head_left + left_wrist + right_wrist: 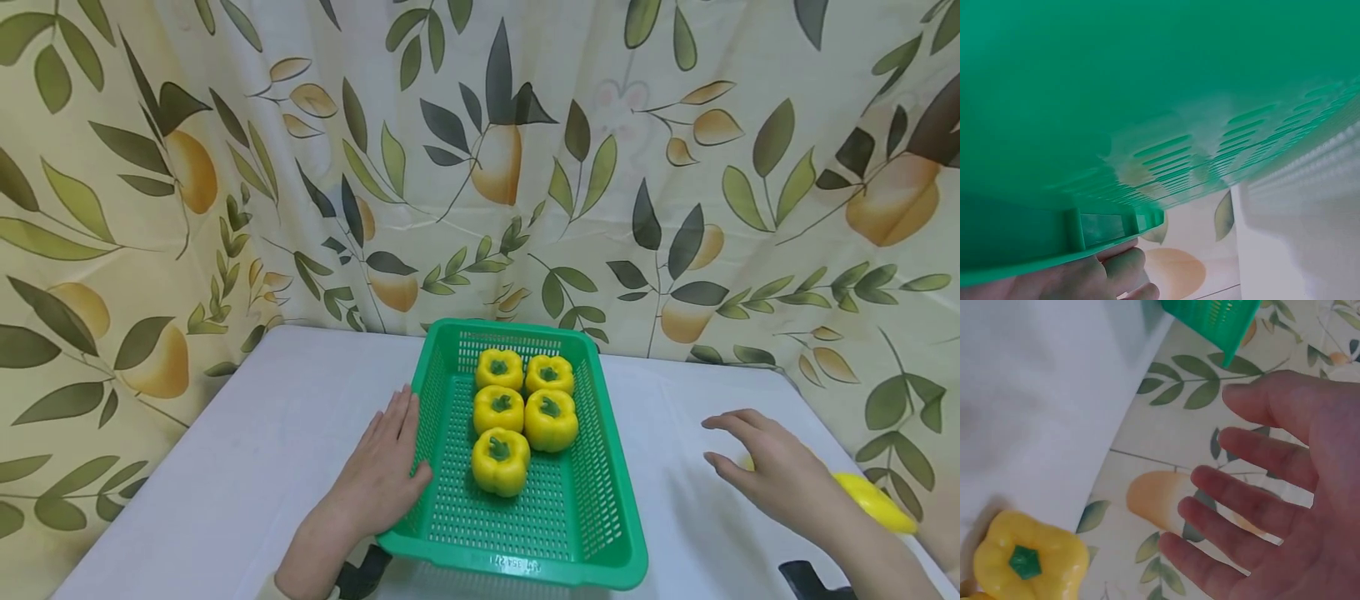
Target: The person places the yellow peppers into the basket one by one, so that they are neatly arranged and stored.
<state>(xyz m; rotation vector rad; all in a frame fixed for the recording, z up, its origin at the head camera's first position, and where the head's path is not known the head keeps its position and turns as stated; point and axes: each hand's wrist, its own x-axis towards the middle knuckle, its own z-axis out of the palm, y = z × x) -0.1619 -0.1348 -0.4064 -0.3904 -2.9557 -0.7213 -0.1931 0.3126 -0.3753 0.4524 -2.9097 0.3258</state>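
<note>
- Five glossy yellow bell peppers (498, 408) sit inside a rectangular green plastic basket (517, 566).
- My left hand (381, 482) rests straight-fingered on its left rim.
- My right hand (783, 469) hovers, fingers apart, near another yellow pepper (1057, 559).

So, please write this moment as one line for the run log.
left hand: touches green basket at rim | right hand: holds nothing | in basket: five yellow peppers | on table: another yellow pepper

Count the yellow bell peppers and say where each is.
6 plainly visible: in the green basket, two far, two middle, one near; one on the white table near the right hand. A yellow patch beside it may be another.
</note>
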